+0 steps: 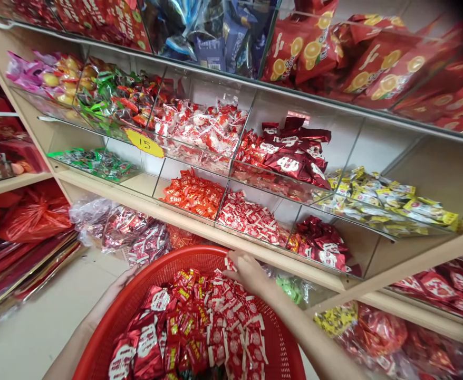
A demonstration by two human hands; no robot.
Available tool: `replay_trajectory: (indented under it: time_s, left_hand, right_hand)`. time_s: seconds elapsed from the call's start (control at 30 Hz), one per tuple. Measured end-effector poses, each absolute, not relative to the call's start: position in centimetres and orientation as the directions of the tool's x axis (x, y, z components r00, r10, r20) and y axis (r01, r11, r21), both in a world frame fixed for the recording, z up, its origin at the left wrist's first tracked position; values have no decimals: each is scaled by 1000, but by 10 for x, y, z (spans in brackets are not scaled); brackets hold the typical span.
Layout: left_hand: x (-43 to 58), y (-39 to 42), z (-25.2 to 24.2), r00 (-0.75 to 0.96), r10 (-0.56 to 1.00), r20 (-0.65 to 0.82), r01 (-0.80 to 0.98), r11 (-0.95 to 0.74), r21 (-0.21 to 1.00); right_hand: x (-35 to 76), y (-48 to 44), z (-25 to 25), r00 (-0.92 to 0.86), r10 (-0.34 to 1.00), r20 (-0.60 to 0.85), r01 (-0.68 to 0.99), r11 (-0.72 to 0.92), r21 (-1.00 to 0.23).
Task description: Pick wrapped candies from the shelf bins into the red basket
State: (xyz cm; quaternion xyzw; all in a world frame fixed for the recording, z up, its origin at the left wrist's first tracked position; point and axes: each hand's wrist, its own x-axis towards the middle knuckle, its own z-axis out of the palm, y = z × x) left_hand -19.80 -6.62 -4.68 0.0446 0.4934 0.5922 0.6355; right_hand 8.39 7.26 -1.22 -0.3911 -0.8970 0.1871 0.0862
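A red plastic basket [289,338] stands low in front of me, holding red-and-white candy packets [231,311], dark red packets [148,338] and small red packets with yellow print [186,316]. Around the basket's left rim lies my left hand [116,285], its fingertips mostly hidden behind the rim. My right hand [244,268] is over the far rim with fingers bent together on a small red-and-white candy packet [229,264]. Just beyond it, similar red-and-white candies [251,216] fill a compartment of the lower shelf.
Clear-divided shelves [200,227] hold orange-red packets [194,194], green candies [97,162] and yellow packets [382,195]. A yellow tag [144,142] reads 15. Bagged candies [136,232] lie on the floor below, and red bags [37,211] are at the left.
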Motion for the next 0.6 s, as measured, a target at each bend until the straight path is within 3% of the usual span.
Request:
replay_trajectory:
  time_s: [0.1,0.2,0.6]
  left_hand:
    - [-199,-67,-50,-146,806,-574,-737,299,607]
    - [-201,-67,-54,-117,810,-575,-752,306,584]
    - [-209,-64,-67,-100,808,-581,-764,312,565]
  right_hand:
    - [81,58,-35,-654,756,-33,755,650,-87]
    - [74,50,-47,-609,789,-86,787,614,57]
    - [63,41,-58,-537,840,-79,823,542,167]
